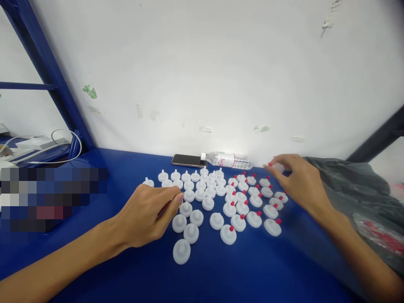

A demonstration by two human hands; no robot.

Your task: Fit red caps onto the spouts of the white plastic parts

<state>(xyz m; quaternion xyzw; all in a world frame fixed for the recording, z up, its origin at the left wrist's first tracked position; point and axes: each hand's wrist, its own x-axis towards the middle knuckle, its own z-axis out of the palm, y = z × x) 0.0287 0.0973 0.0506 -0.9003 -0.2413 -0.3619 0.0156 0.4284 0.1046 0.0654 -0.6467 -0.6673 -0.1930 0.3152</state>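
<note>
Many white round nozzle caps (181,251) stand on a blue tabletop (151,273), their spouts pointing up. Those on the right of the group carry small red tips (231,228); those at the left and middle have bare white spouts. At the group's left edge is my left hand (148,214), thumb and forefinger pinched together; whatever they hold, if anything, is hidden. Over the right back of the group, my right hand (298,181) grips a red-tipped nozzle cap (278,167) between thumb and fingers, raised off the table.
A phone (189,160) and a clear plastic bottle (232,160) lie along the back by the white wall. To the right is dark plastic sheeting (341,185) with a clear bag of red tips (378,233) on it. Blue metal posts, white cables (47,153) and a blurred-out patch occupy the left.
</note>
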